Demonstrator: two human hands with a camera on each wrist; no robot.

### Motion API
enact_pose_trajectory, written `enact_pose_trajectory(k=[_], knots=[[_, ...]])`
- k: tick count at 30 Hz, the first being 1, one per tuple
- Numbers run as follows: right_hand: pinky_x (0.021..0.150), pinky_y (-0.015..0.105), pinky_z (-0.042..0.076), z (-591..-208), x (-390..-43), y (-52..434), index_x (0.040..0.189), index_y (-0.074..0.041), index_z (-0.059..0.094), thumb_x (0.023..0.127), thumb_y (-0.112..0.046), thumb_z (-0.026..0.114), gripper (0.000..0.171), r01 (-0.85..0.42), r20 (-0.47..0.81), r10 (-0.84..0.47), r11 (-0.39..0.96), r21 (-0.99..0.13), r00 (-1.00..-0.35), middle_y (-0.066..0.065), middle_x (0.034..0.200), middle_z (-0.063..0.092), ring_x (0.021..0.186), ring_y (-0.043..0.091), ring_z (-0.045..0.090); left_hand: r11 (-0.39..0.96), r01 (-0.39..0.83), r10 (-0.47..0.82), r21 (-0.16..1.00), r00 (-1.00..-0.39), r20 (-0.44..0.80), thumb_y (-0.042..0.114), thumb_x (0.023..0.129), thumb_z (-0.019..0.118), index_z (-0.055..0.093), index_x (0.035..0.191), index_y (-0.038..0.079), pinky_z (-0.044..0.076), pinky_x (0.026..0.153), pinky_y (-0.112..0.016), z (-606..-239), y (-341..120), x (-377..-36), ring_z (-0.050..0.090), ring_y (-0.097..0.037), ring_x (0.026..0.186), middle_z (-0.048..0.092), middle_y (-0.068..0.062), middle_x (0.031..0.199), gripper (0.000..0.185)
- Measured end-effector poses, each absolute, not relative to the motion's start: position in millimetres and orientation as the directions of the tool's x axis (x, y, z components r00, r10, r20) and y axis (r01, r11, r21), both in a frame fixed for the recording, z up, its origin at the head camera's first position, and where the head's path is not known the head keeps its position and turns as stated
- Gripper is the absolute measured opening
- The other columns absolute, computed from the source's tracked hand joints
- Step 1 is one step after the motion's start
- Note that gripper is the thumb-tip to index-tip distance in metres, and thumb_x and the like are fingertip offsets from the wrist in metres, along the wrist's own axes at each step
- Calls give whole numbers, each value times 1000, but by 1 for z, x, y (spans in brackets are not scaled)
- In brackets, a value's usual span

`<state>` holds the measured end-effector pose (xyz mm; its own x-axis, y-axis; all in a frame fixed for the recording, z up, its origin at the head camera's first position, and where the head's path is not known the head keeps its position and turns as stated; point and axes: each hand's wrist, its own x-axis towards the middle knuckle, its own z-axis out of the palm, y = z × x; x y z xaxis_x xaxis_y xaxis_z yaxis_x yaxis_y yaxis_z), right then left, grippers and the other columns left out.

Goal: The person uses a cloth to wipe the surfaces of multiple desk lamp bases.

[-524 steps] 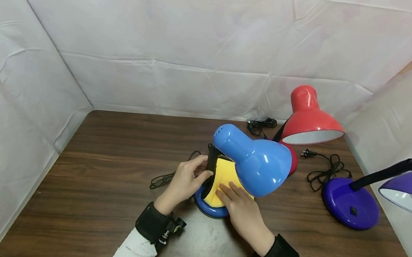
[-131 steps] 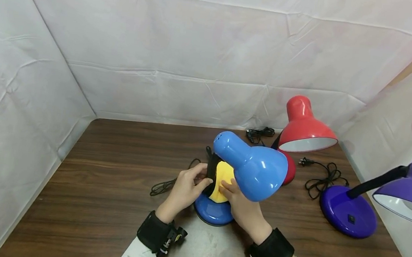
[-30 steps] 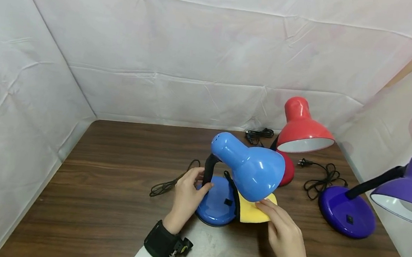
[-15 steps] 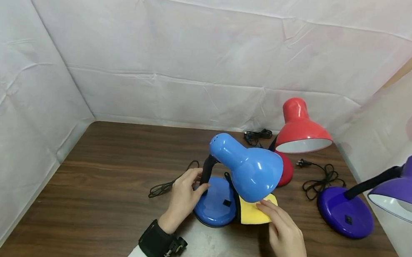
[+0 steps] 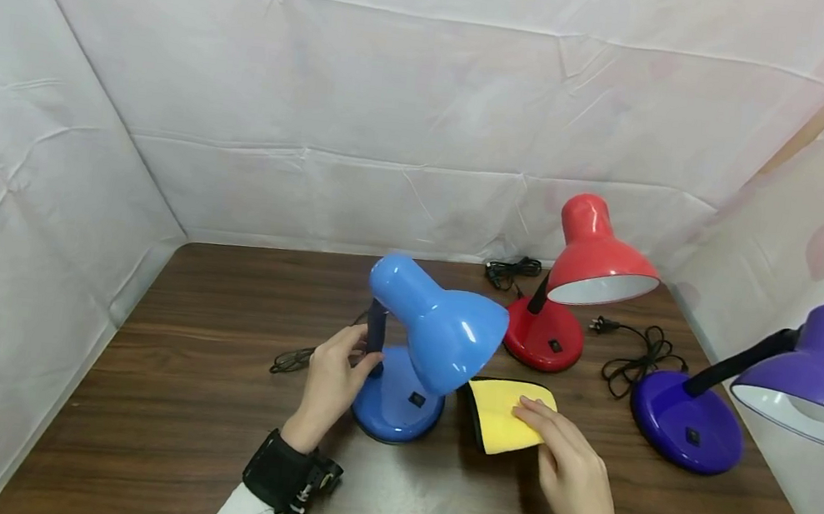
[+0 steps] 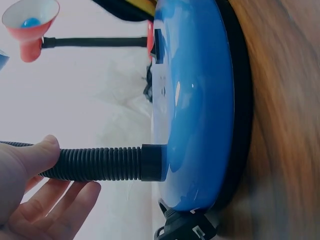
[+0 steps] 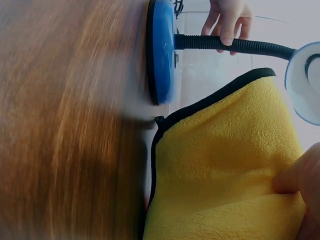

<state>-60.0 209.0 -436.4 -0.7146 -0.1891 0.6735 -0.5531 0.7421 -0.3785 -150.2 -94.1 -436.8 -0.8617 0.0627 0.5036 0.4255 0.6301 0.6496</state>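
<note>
- Head view: left hand [image 5: 334, 379] closed on the black neck [image 5: 375, 333] of the blue lamp [image 5: 442, 327]. Right hand [image 5: 578, 471] holds the yellow cloth [image 5: 501, 417] by its right side. Lamp sits upright, left of the cloth; red lamp [image 5: 599, 268] behind, purple lamp [image 5: 688, 424] at far right.
- Left wrist view: thumb and fingers lie on opposite sides of the neck, a narrow grip. Ribbing and the collar [image 6: 153, 162] joining neck to base show only here in close detail; plug [image 6: 187, 225] beside the base.
- Right wrist view: fingers pinch the cloth, partly cropped. Black edging with corner loop [image 7: 159, 120] visible; cannot tell whether cloth touches table [image 7: 65, 125].
</note>
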Motion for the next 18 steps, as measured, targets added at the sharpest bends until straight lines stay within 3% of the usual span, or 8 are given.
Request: enact_pose_trajectory(k=[18], knots=[[95, 4, 32, -435, -62, 212, 110, -15, 67, 71, 13, 48, 51, -568, 690, -187, 731, -378, -699, 1, 112, 65, 104, 16, 60, 667, 418, 71, 617, -860, 506, 5, 79, 72, 62, 107, 9, 56, 67, -36, -438, -132, -165, 67, -22, 85, 67, -10, 97, 30]])
